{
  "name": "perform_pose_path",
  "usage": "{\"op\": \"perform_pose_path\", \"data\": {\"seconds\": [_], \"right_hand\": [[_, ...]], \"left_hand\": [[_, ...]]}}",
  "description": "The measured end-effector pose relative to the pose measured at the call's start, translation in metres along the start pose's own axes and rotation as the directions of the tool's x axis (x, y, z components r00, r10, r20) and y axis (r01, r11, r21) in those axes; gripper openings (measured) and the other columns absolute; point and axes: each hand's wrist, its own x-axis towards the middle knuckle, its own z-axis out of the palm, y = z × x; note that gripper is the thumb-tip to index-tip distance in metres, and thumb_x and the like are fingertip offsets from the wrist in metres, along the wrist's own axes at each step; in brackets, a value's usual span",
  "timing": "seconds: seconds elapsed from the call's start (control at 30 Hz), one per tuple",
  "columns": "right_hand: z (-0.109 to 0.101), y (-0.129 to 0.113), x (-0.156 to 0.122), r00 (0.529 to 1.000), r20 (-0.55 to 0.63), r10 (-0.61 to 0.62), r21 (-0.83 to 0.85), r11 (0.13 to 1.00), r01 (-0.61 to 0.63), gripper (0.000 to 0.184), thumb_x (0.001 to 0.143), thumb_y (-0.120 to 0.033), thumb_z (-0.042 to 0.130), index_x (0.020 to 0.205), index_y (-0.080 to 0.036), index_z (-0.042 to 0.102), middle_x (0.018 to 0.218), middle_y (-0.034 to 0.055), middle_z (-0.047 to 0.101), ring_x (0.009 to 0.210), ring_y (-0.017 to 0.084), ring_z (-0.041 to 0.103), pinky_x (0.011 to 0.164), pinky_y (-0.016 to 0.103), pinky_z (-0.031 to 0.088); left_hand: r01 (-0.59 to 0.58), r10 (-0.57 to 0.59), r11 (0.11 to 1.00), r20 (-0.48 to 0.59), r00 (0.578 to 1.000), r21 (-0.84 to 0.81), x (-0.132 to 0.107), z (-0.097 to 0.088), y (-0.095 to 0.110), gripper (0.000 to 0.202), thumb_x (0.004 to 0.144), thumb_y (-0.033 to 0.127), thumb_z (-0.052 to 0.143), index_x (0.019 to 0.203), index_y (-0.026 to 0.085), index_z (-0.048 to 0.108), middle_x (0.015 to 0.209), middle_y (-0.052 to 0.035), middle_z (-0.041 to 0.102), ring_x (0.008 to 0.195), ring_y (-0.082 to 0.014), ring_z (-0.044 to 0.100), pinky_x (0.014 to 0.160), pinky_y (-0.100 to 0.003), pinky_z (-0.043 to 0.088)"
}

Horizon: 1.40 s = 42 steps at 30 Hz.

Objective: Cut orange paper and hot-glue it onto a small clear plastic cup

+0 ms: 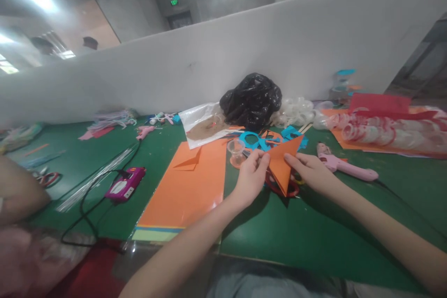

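Between my two hands is a folded piece of orange paper (281, 164), its point aimed down toward me. My left hand (254, 174) pinches its left edge between thumb and fingers. On the other side, my right hand (306, 172) grips the right edge, thumb toward the fold. Red-handled scissors (295, 189) lie on the table just beneath the paper, partly hidden by it. Beside my left hand stands a small clear plastic cup (236, 148). A stack of orange sheets (185, 191) lies to the left, with a small folded orange piece (190, 162) on top.
Blue paper scraps (251, 139) and a black plastic bag (252, 100) lie behind my hands. A pink glue gun (344, 167) with a cord rests at right, near stacked clear cups (387, 132). A purple power strip (125, 184) sits left. Another person's arm (21, 191) is at far left.
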Motion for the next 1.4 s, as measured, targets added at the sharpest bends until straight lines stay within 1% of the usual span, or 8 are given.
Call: {"op": "perform_pose_path", "data": {"seconds": [0.17,0.33,0.6,0.8,0.97,1.13,1.23,1.4], "right_hand": [[0.0003,0.0017,0.0012,0.999,0.023,0.033,0.059,0.998,-0.034,0.075,0.066,-0.098,0.054,0.059,-0.023,0.055,0.053,0.0017,0.058,0.049,0.016,0.052,0.046,0.028,0.043],[-0.0016,0.0024,0.0012,0.999,0.004,0.053,0.081,0.995,-0.053,0.072,0.068,-0.094,0.057,0.064,-0.022,0.056,0.050,-0.0016,0.053,0.046,0.014,0.048,0.043,0.027,0.038],[-0.0032,0.0029,-0.0012,0.997,0.075,0.005,0.074,0.997,-0.011,0.066,0.074,-0.086,0.062,0.059,-0.022,0.054,0.049,-0.0017,0.053,0.045,0.012,0.047,0.045,0.025,0.038],[-0.0072,0.0048,-0.0009,0.999,0.051,0.004,-0.017,1.000,-0.003,0.068,0.077,-0.087,0.058,0.054,-0.023,0.049,0.048,-0.0025,0.048,0.044,0.011,0.041,0.045,0.026,0.035],[-0.0050,0.0000,-0.0028,1.000,0.007,-0.006,0.032,0.999,0.006,0.060,0.079,-0.078,0.062,0.058,-0.024,0.049,0.051,-0.0032,0.045,0.049,0.012,0.041,0.048,0.027,0.036],[-0.0010,-0.0002,-0.0012,0.998,-0.069,0.006,0.164,0.986,0.005,0.049,0.068,-0.070,0.077,0.082,-0.023,0.066,0.068,-0.0003,0.062,0.060,0.016,0.054,0.058,0.029,0.047],[-0.0001,0.0038,0.0014,0.991,-0.117,0.065,0.236,0.971,-0.036,0.063,0.063,-0.069,0.081,0.104,-0.022,0.072,0.069,0.0000,0.066,0.057,0.016,0.056,0.058,0.031,0.049],[-0.0035,0.0035,0.0007,0.991,-0.135,-0.016,0.200,0.979,0.043,0.046,0.069,-0.064,0.078,0.091,-0.024,0.079,0.091,0.0069,0.078,0.080,0.024,0.069,0.072,0.035,0.057]], "left_hand": [[0.010,-0.010,1.000,0.003,1.000,-0.015,-0.0006,-0.0005,-0.0019,0.037,0.093,0.057,0.061,0.083,0.023,0.051,0.058,0.0065,0.058,0.049,-0.0119,0.058,0.053,-0.024,0.047],[0.017,-0.016,1.000,0.057,0.998,-0.015,0.0003,-0.0007,-0.0010,0.037,0.093,0.056,0.062,0.082,0.022,0.052,0.055,0.0046,0.062,0.051,-0.0134,0.061,0.056,-0.025,0.048],[-0.008,0.008,1.000,-0.050,0.999,-0.001,0.0018,-0.0051,0.0041,0.039,0.090,0.059,0.063,0.083,0.022,0.053,0.057,0.0054,0.060,0.052,-0.0146,0.063,0.054,-0.025,0.046],[-0.046,0.047,0.998,-0.011,0.999,0.033,0.0005,-0.0070,-0.0008,0.033,0.093,0.053,0.061,0.084,0.022,0.054,0.062,0.0049,0.061,0.057,-0.0139,0.063,0.061,-0.026,0.051],[-0.052,0.053,0.998,-0.006,0.999,0.046,0.0010,-0.0079,-0.0028,0.027,0.096,0.047,0.058,0.089,0.021,0.057,0.066,0.0036,0.064,0.064,-0.0145,0.065,0.066,-0.027,0.052],[-0.026,0.026,0.999,-0.010,1.000,-0.027,0.0025,-0.0061,0.0001,0.029,0.093,0.049,0.062,0.088,0.021,0.055,0.060,0.0044,0.063,0.058,-0.0150,0.066,0.063,-0.026,0.051],[-0.019,0.018,0.996,-0.011,1.000,-0.085,0.0039,-0.0045,0.0009,0.034,0.089,0.053,0.066,0.087,0.021,0.054,0.057,0.0050,0.062,0.054,-0.0149,0.065,0.061,-0.027,0.051],[-0.015,0.016,0.989,0.003,1.000,-0.144,0.0057,-0.0036,0.0004,0.033,0.087,0.050,0.068,0.090,0.021,0.054,0.058,0.0050,0.063,0.052,-0.0150,0.066,0.062,-0.027,0.053]]}}
